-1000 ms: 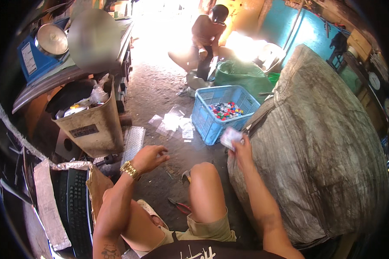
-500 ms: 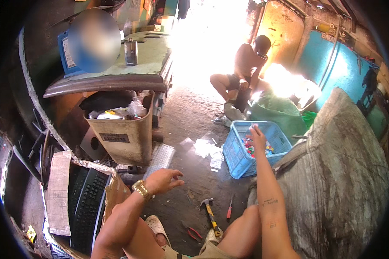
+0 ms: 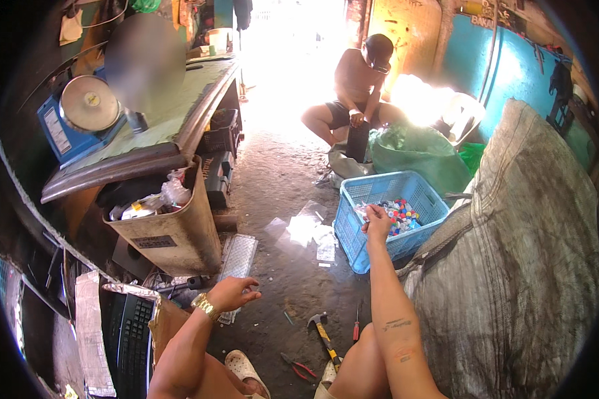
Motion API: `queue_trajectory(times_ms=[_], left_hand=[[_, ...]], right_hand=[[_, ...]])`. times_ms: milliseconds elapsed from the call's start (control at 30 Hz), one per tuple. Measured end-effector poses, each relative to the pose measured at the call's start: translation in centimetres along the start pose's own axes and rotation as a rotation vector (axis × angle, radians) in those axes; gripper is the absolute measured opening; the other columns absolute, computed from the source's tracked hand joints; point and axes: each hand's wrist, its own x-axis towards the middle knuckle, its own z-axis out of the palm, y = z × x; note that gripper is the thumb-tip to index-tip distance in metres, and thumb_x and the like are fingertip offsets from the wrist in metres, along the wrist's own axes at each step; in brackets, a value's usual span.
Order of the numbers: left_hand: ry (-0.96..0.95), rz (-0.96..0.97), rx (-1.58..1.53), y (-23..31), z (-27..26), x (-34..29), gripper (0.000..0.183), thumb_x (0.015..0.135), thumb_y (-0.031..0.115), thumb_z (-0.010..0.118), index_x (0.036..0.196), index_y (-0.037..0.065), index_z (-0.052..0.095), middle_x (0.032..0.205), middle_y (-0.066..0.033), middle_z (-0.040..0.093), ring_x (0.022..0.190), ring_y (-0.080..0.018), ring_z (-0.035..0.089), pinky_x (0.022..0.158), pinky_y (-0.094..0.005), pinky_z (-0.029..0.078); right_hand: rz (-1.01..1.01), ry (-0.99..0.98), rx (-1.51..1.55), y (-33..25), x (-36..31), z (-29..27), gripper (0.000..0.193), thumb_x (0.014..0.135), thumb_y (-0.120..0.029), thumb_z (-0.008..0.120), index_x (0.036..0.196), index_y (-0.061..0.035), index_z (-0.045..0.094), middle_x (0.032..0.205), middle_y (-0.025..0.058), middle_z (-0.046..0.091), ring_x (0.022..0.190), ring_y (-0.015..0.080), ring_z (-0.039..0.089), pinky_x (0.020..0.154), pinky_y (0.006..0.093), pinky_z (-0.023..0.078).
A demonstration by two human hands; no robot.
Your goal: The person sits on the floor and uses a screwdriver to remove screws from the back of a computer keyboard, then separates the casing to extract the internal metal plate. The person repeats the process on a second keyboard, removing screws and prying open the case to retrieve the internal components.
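Observation:
My right hand (image 3: 377,224) is over the near side of a blue plastic crate (image 3: 354,238), its fingers drawn together in a pinch. What they hold, if anything, is too small to make out. Inside the crate lie several small coloured caps (image 3: 403,214), red, blue, white and green. My left hand (image 3: 231,294), with a gold watch at the wrist, hangs in the air with its fingers loosely apart and nothing in them. Below it is a pale embossed panel (image 3: 238,258) on the ground. Clear plastic pieces (image 3: 325,243) lie between the panel and the crate.
By my feet are a hammer (image 3: 323,339), a red screwdriver (image 3: 356,326) and red-handled pliers (image 3: 299,367). A large grey sack (image 3: 526,266) fills the right. At left stand a bin (image 3: 173,239) and a box holding keyboards (image 3: 132,339). Beyond the crate sits another person (image 3: 359,83).
My right hand has moved down and slightly left over the crate, its fingers now pointing lower. My left hand has shifted left and down. The view has turned to the right.

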Motion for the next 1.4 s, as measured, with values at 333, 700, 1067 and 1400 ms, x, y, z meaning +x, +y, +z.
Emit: queue_trajectory(times_ms=[333,700,1067,1400], left_hand=[[-0.083,0.059,0.082,0.3,1.6,2.1,0.05,0.095,0.047,0.064,0.126,0.008,0.064,0.107,-0.0165,0.073,0.1,-0.0354,0.069,0.087,-0.0429,0.053],[-0.078,0.038,0.073,0.7,2.1,2.0,0.048,0.093,0.046,0.066,0.124,0.01,0.065,0.102,-0.0122,0.075,0.098,-0.0337,0.07,0.084,-0.0447,0.054],[-0.086,0.061,0.089,0.7,2.0,1.4,0.052,0.093,0.047,0.066,0.128,0.008,0.063,0.108,-0.0165,0.073,0.101,-0.035,0.069,0.087,-0.0435,0.053],[-0.085,0.058,0.098,1.0,2.0,0.8,0.052,0.094,0.049,0.063,0.128,0.01,0.062,0.109,-0.0157,0.073,0.103,-0.0361,0.068,0.088,-0.046,0.053]], right_hand=[[0.003,-0.064,-0.171,-0.2,-1.1,-0.3,0.028,0.093,-0.01,0.064,0.12,-0.003,0.068,0.092,0.0105,0.069,0.054,0.0149,0.066,0.043,0.0269,0.047],[-0.04,-0.157,-0.346,-0.2,-1.6,-1.2,0.04,0.094,-0.009,0.061,0.134,-0.0034,0.061,0.12,0.0146,0.069,0.065,0.0186,0.072,0.048,0.0265,0.054],[-0.012,-0.176,-0.377,0.4,-2.0,-0.5,0.039,0.091,-0.009,0.062,0.13,-0.0044,0.065,0.117,0.0138,0.07,0.063,0.0188,0.072,0.047,0.029,0.054],[-0.06,-0.19,-0.409,0.4,-1.5,-0.8,0.046,0.091,-0.008,0.062,0.137,-0.0034,0.059,0.128,0.017,0.065,0.066,0.0204,0.073,0.046,0.0297,0.053]])
